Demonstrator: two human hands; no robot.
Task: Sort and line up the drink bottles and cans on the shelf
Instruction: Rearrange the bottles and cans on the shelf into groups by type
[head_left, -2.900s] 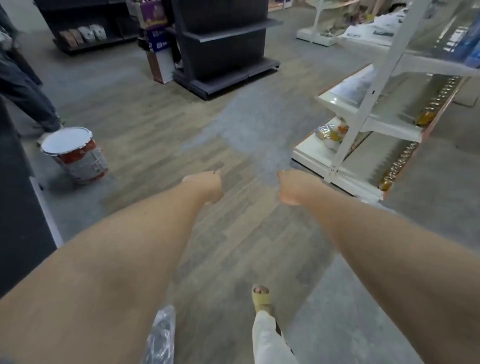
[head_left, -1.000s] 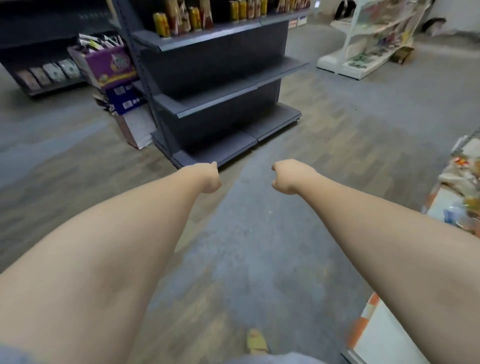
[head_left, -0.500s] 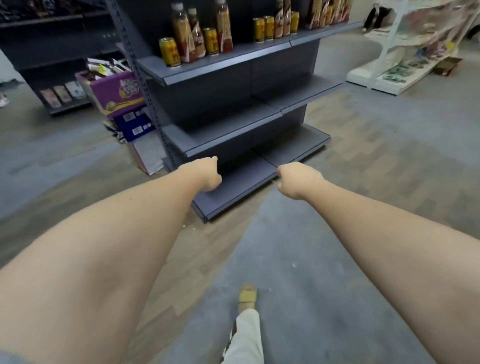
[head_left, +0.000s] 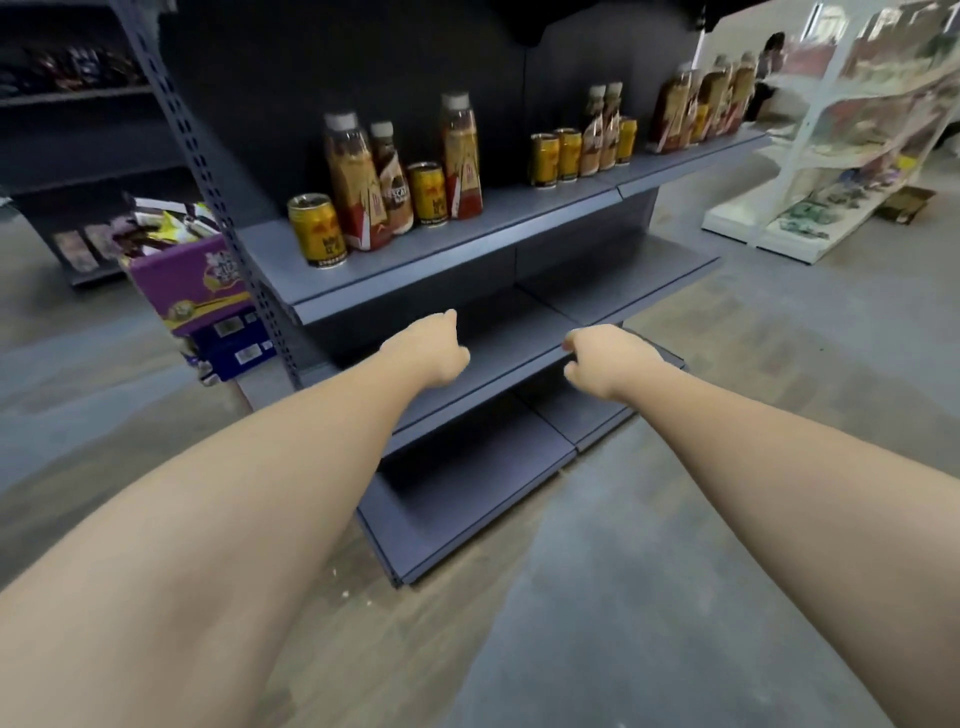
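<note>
A dark grey shelf unit (head_left: 467, 244) stands ahead. Its upper shelf holds mixed drinks: a yellow can (head_left: 317, 231) at the left, a tall brown bottle (head_left: 356, 182), a smaller brown bottle (head_left: 392, 176), a second yellow can (head_left: 427, 193) and another tall bottle (head_left: 461, 156). Further right stand two yellow cans (head_left: 556, 156) with two small bottles (head_left: 600, 130), then a cluster of tall bottles (head_left: 701, 106). My left hand (head_left: 434, 353) and my right hand (head_left: 605, 358) reach forward below that shelf with curled fingers, holding nothing and touching nothing.
Two lower shelves (head_left: 519, 358) of the unit carry nothing. A purple carton (head_left: 192, 280) of snack packs sits on blue boxes left of the unit. A white shelf rack (head_left: 831, 156) with goods stands at the right. A person is far behind it.
The view has swung from the white rack to the dark shelf unit and come much closer. Both arms stay stretched forward with curled fingers.
</note>
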